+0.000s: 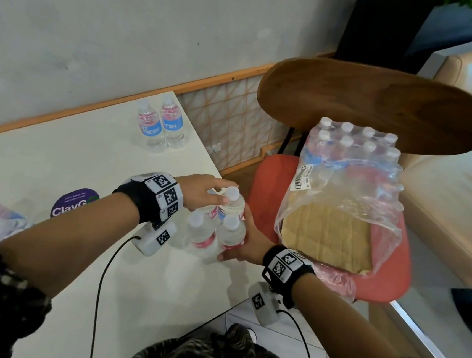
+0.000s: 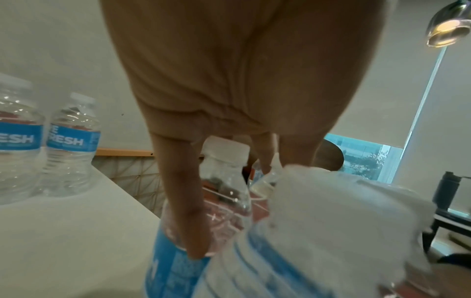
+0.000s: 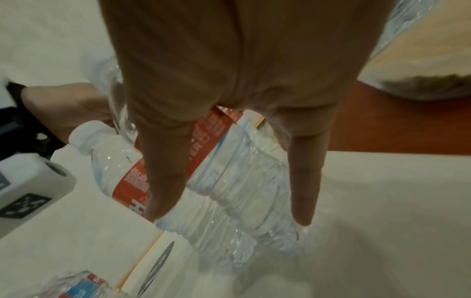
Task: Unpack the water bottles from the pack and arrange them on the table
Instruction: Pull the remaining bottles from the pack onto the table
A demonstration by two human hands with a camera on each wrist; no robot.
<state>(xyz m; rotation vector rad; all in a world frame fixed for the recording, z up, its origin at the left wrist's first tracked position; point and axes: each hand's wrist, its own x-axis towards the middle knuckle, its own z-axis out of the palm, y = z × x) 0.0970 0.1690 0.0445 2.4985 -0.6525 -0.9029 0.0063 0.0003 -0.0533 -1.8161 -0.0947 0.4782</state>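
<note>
Four water bottles (image 1: 218, 226) clustered upright at right edge of table (image 1: 73, 146), caps white. Left hand (image 1: 201, 193) on far side of cluster, fingers (image 2: 183, 201) curled down round bottle. Right hand (image 1: 247, 245) on near-right side, fingers (image 3: 165, 175) straight, pressed along bottle wall. Two more bottles (image 1: 160, 125) touching, near far right corner. Torn pack (image 1: 348, 166) with remaining bottles on red chair (image 1: 268, 190) beside table, cardboard sheet (image 1: 330, 234) inside.
</note>
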